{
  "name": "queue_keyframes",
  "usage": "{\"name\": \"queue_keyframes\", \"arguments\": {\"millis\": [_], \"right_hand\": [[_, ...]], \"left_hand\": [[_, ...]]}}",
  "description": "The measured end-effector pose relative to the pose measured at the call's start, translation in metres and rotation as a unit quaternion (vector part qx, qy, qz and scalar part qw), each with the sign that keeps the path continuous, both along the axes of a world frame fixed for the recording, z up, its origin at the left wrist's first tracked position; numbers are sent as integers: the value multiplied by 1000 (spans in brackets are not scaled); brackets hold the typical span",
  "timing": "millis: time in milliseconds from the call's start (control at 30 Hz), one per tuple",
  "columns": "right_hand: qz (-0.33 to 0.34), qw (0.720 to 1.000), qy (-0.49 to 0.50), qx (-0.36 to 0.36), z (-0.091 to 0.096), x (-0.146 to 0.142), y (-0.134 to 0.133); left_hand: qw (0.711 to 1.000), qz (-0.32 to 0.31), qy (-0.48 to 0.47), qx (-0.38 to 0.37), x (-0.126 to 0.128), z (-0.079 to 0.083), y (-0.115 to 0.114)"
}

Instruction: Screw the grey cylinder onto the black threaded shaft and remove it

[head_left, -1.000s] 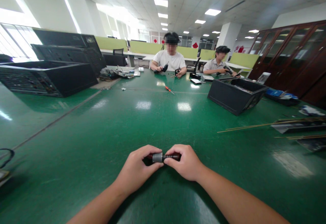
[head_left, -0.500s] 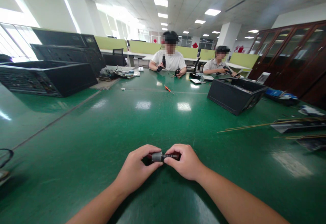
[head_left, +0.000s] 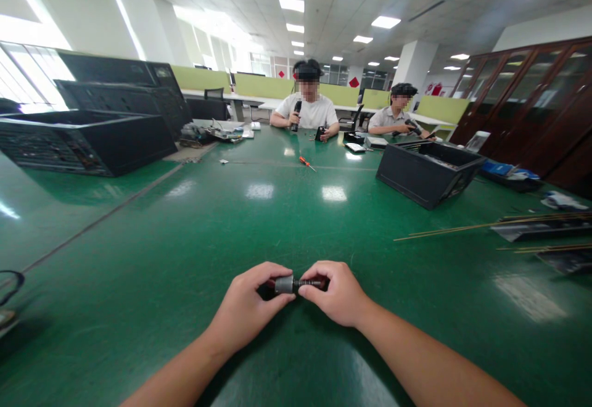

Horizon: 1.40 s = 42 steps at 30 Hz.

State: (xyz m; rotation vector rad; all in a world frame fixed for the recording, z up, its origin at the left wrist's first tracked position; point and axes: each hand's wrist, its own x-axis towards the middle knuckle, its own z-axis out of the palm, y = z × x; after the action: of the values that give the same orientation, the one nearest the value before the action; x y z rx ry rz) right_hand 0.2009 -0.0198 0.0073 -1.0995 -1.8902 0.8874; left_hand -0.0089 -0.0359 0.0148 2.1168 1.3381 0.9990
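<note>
Between the thumb and fingers of my left hand [head_left: 250,296] is a small grey metal cylinder [head_left: 283,284], shaped like a little motor body. A thin dark shaft [head_left: 309,283] with ridges or rings along it extends from the cylinder's right end. My right hand [head_left: 340,293] is closed around this shaft, thumb below and fingers above. Something reddish-brown shows inside both grips, too covered to name. Both hands are low over the green table [head_left: 277,228], close together with a narrow gap between the fingertips.
An orange-handled screwdriver [head_left: 304,162] lies farther off. Black computer cases stand at left [head_left: 139,142] and right [head_left: 423,176]. Long thin rods [head_left: 444,230] reach in from the right. Across the table, one person [head_left: 305,105] holds a dark power tool; another person [head_left: 393,114] sits beside them.
My hands keep the same grip; the cylinder and left fingertips have shifted very slightly left. Across the table, the person's dark tool is now more upright.
</note>
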Motion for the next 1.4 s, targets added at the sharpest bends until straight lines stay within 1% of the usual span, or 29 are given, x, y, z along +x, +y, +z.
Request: {"name": "queue_keyframes", "arguments": {"millis": [167, 567, 1400], "right_hand": [[-1, 1000, 6, 0, -1, 0, 0], [-12, 999, -3, 36, -4, 2, 1], [-23, 999, -1, 42, -2, 3, -1]], "left_hand": [[1000, 4, -2, -1, 1, -2, -1], [1000, 11, -9, 11, -1, -5, 1], [999, 32, -22, 3, -1, -3, 1]]}}
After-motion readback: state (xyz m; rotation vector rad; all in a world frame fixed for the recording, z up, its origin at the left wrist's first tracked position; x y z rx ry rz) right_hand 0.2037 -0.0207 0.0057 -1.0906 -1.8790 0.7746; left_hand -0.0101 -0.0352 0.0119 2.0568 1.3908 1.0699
